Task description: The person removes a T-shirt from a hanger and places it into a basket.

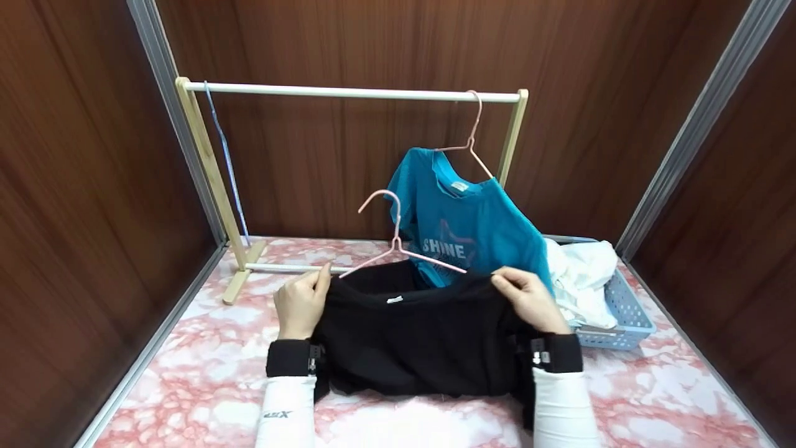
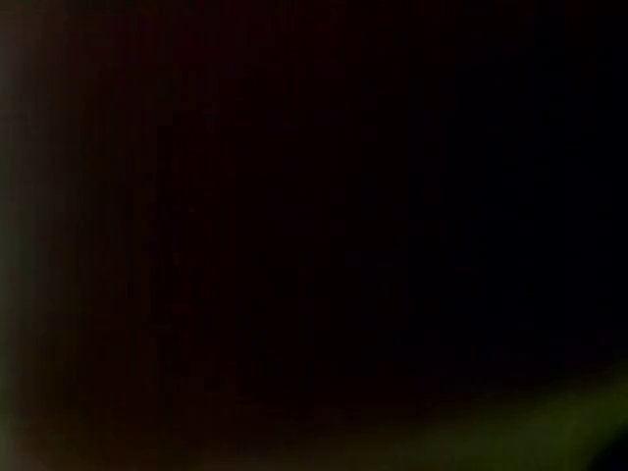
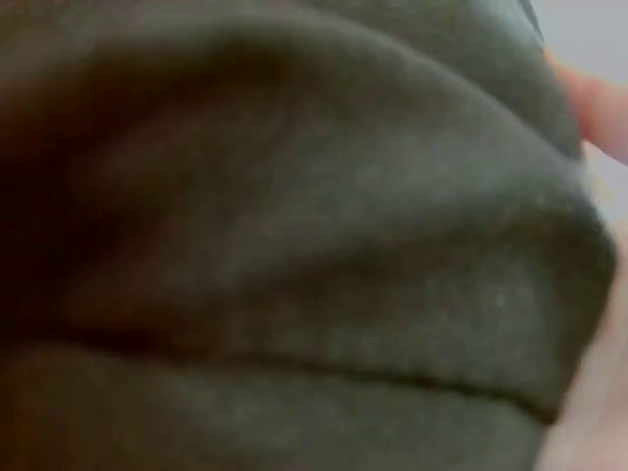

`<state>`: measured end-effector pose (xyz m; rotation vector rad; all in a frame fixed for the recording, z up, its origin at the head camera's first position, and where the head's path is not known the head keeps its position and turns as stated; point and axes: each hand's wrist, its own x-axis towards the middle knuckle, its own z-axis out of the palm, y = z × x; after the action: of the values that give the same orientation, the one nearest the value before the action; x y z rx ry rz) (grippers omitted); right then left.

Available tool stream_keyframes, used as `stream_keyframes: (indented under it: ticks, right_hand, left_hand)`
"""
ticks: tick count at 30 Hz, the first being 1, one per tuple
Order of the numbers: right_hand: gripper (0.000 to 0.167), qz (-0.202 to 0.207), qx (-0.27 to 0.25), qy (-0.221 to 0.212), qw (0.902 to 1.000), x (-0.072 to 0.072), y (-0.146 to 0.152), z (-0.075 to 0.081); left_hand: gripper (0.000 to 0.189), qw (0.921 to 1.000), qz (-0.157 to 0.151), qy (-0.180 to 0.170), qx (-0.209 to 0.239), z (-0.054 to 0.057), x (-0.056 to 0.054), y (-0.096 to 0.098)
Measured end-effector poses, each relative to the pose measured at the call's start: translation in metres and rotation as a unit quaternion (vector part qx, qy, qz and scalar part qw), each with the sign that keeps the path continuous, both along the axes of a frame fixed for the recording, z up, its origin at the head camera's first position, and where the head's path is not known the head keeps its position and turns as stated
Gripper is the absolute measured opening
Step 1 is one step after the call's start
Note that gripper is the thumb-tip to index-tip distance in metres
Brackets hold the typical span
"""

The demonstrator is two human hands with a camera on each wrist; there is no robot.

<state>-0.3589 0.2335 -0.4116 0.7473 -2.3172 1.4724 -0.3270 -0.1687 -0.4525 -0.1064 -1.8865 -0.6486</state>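
Observation:
A black shirt [image 1: 423, 342] hangs spread between both hands, its neckline up and a small white label at the collar. Out of the neck rises a pink hanger [image 1: 398, 242], its hook pointing left and its arms running down into the shoulders. My left hand [image 1: 301, 303] pinches the left shoulder with the thumb on top. At the opposite shoulder my right hand [image 1: 530, 297] grips the cloth between thumb and fingers. Dark folds of the shirt [image 3: 324, 226] fill the right wrist view, with bits of fingers at its right edge. The left wrist view is almost wholly dark.
Behind stands a clothes rack with a white rail [image 1: 348, 93] and wooden legs. A blue T-shirt [image 1: 460, 211] hangs on its right end from a pink hanger [image 1: 474, 134], a blue hanger [image 1: 227, 162] on its left. At right, a blue basket [image 1: 628, 305] holds white cloth [image 1: 584, 280].

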Motion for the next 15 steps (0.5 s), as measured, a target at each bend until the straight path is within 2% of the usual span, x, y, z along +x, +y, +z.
stream_keyframes:
  ticks: [4,7,11,15]
  right_hand:
    - [0.012,-0.092,0.054,0.002,0.9943,-0.006,-0.015,-0.011]
    - [0.013,-0.135,0.052,0.013,0.9894,-0.007,-0.025,-0.016]
    - [0.014,-0.157,0.058,0.067,0.9835,-0.002,-0.042,-0.02]
    - [0.02,-0.154,0.093,0.104,0.9782,0.009,-0.064,-0.02]
  left_hand:
    - [0.055,0.9998,0.013,0.008,0.011,-0.021,-0.01,-0.002]
    - [0.057,0.9998,0.006,0.007,0.016,-0.03,-0.013,-0.002]
    - [0.059,0.9997,-0.001,0.015,0.018,-0.036,-0.015,0.0]
    - [0.057,0.9997,-0.003,0.023,0.007,-0.039,-0.014,0.004]
